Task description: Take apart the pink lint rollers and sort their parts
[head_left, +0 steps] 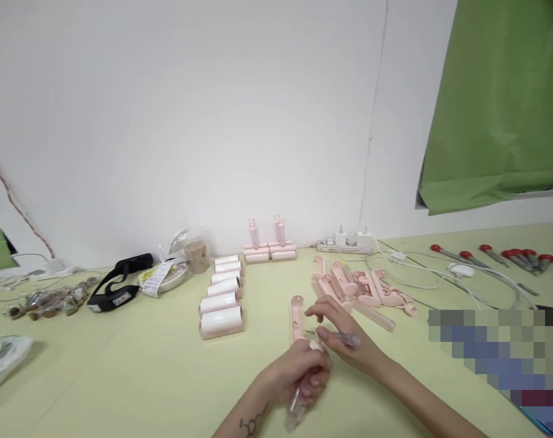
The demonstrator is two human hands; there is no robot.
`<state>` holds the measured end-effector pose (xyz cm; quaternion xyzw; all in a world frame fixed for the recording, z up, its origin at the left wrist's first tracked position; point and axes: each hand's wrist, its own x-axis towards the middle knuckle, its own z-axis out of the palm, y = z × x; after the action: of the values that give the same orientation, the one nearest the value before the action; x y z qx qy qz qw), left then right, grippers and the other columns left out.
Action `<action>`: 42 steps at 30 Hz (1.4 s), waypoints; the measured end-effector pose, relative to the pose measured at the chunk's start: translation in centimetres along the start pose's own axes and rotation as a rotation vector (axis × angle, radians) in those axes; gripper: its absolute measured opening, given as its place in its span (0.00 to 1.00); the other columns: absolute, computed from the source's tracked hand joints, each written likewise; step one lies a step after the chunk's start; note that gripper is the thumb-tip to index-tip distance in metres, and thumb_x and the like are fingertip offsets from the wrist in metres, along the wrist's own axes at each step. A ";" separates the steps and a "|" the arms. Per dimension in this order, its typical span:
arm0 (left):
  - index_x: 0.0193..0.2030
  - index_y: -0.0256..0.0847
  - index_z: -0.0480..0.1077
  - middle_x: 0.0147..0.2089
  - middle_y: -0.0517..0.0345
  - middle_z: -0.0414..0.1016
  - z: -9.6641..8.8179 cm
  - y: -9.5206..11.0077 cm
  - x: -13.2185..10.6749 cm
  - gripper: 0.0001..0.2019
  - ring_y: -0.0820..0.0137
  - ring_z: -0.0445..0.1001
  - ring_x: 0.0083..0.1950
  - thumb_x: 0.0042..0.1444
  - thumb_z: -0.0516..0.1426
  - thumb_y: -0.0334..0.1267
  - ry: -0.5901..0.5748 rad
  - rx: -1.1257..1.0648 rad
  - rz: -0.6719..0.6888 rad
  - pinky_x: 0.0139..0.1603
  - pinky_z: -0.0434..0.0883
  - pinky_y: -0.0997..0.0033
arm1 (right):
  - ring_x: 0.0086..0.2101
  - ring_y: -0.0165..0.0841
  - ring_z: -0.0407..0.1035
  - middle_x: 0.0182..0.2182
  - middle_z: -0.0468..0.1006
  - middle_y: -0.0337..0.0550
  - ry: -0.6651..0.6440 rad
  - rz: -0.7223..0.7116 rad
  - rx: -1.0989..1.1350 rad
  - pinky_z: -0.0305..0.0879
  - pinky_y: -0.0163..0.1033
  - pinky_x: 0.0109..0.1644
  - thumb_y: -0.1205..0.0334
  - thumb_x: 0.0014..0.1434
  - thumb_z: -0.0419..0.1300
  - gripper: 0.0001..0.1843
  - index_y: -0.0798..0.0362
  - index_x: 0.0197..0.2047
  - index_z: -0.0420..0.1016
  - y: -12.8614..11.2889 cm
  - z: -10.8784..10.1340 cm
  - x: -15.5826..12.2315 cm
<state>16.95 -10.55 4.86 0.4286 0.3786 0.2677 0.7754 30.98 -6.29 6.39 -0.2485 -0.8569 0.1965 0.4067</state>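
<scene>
My left hand (306, 372) is closed around a clear plastic tube (295, 410), whose end sticks out below the fist. A small whitish piece (316, 345) shows at the top of that fist; its kind is unclear. My right hand (344, 334) grips a slim tool with a see-through handle (348, 339), which looks like a screwdriver. The tool's thin tip points left, over the left fist. Just beyond the left hand, a long pink plastic holder (297, 317) lies on the table, its near end hidden by the hand.
White rolls in pink holders (221, 319) form a row at left. Finished-looking pink roller sets (270, 252) stand by the wall. Loose pink parts (372, 286) and a clear tube (372, 314) lie at right, near cables (440, 277), a power strip (344, 246) and red-handled tools (518, 255).
</scene>
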 end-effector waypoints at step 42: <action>0.56 0.34 0.51 0.55 0.40 0.59 -7.0 -1.3 0.6 0.33 0.59 0.58 0.56 0.45 0.54 0.51 0.896 0.700 0.446 0.54 0.55 0.61 | 0.33 0.34 0.67 0.33 0.73 0.42 0.108 0.336 -0.313 0.60 0.35 0.33 0.56 0.59 0.42 0.14 0.50 0.36 0.67 4.0 -4.3 1.3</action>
<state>11.73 -7.54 1.07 0.5729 0.6346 0.4374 0.2791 34.76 -1.73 7.59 -0.4576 -0.8006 0.1126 0.3700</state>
